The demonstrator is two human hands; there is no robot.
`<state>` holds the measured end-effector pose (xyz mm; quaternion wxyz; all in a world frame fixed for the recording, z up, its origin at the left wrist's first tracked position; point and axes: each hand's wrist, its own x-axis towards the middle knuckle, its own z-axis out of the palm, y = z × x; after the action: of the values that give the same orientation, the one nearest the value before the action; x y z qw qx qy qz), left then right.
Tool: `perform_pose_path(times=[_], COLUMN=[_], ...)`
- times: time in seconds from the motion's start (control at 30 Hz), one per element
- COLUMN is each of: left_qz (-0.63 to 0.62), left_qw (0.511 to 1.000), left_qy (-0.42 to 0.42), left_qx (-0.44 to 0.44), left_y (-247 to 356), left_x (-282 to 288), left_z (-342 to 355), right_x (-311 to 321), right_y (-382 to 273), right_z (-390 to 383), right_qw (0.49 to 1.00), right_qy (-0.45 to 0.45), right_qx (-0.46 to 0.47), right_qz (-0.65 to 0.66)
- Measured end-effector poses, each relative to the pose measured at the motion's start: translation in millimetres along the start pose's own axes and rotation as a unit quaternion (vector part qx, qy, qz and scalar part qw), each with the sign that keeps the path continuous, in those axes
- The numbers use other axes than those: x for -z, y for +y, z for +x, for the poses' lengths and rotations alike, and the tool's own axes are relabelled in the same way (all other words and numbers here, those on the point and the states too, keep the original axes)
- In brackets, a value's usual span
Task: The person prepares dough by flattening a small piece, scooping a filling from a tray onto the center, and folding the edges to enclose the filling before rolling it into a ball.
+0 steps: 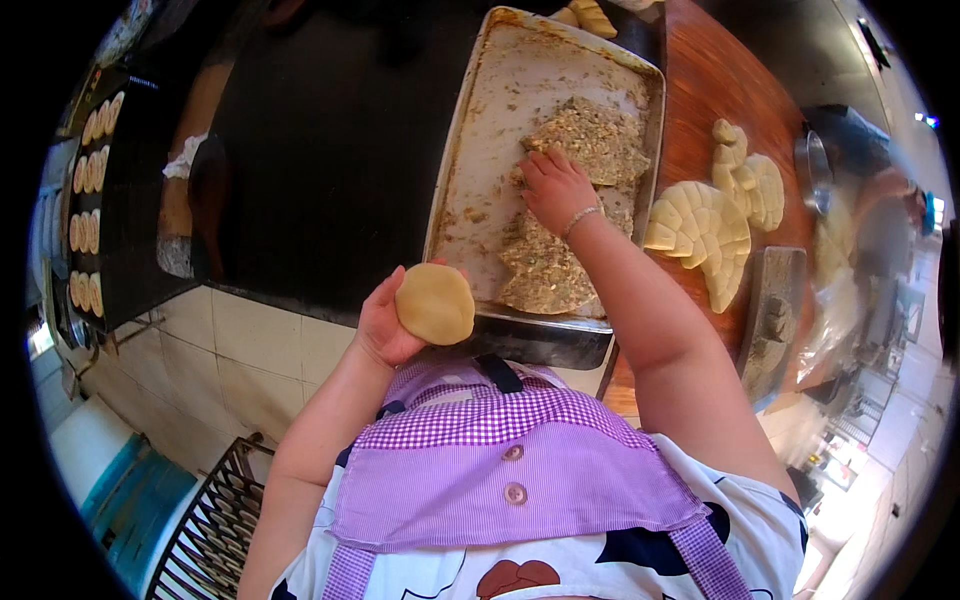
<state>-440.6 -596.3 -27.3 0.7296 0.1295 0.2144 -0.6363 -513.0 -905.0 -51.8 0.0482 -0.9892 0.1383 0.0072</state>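
Observation:
A flat round disc of pale dough (436,304) rests in my left hand (385,322), whose fingers go under and behind it near the tray's front left corner. My right hand (561,190) reaches over the metal baking tray (478,190), fingers slightly apart and touching the crumbly brown filling (598,135). The filling is speckled with nut- or seed-like bits and lies in a far and a near mound (545,265). Part of it is hidden beneath my right hand and forearm. Smears and crumbs cover the tray's bare left side.
Right of the tray, overlapping dough pieces (702,225) lie on a reddish-brown wooden board (720,75), beside a rectangular metal container (772,315). A black work surface (330,130) extends left. At far left, a dark tray (125,200) bears rows of round pieces. A slatted rack (215,520) stands below left.

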Motion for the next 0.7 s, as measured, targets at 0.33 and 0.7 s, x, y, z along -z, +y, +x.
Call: perform_pose_path(times=[0.33, 0.7], left_qz=[-0.035, -0.006], left_qw=[0.999, 0.997], left_qy=[-0.030, 0.072], left_qx=[-0.011, -0.033], left_y=[13.3, 23.1], left_x=[21.0, 15.6], left_z=[-9.2, 11.0], right_x=[20.8, -2.7], right_y=[-31.1, -31.6], right_z=[56.0, 64.7], right_qw=[0.951, 0.925], right_qy=[-0.293, -0.361], right_qx=[-0.013, -0.115], right_qz=[-0.098, 0.040])
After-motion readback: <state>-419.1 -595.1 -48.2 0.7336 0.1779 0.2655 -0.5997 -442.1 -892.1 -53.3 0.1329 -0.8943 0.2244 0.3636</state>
